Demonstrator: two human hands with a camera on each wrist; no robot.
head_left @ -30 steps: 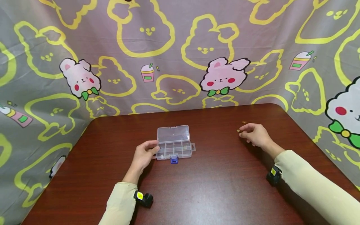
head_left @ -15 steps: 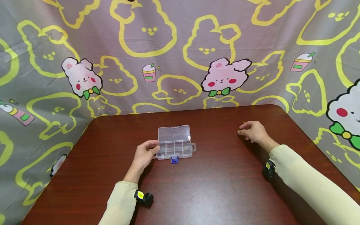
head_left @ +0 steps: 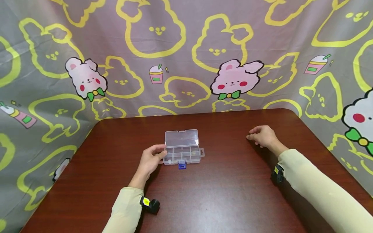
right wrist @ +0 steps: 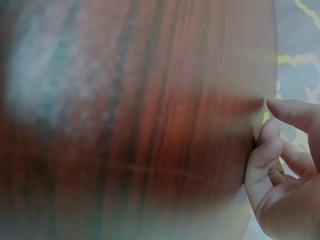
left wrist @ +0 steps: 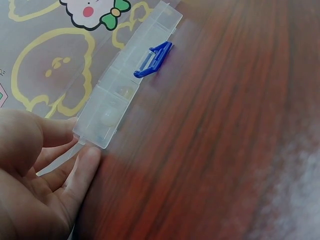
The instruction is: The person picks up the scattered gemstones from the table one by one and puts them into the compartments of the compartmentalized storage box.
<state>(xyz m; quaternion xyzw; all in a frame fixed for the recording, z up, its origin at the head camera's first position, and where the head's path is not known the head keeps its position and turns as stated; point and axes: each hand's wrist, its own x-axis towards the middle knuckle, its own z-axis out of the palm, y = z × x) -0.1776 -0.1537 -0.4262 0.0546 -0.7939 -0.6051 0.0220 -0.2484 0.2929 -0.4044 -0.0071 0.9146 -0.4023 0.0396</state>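
Observation:
My left hand point(head_left: 150, 160) holds the left end of a clear plastic compartment box point(head_left: 182, 154), thumb on one side and fingers on the other. Its lid point(head_left: 181, 138) stands raised at the back, and a blue latch point(head_left: 182, 165) hangs at the front. A whitish round piece point(left wrist: 109, 117) and a yellowish one point(left wrist: 126, 92) show through the wall. Over the table's right side, my right hand point(head_left: 265, 136) has thumb and index finger close together, low at the wood. Whether a small gold-coloured piece is between those fingertips cannot be made out.
The brown wooden table point(head_left: 215, 191) meets a patterned curtain point(head_left: 186, 58) along its back and sides. Dark wrist cameras point(head_left: 150, 204) sit on both forearms. A hanging tab point(head_left: 202, 152) sticks out from the box's right end.
My right fingertips have moved slightly left and down onto the spot where a small gold-coloured piece lay. The second piece behind it is no longer visible. The left hand keeps its hold on the box.

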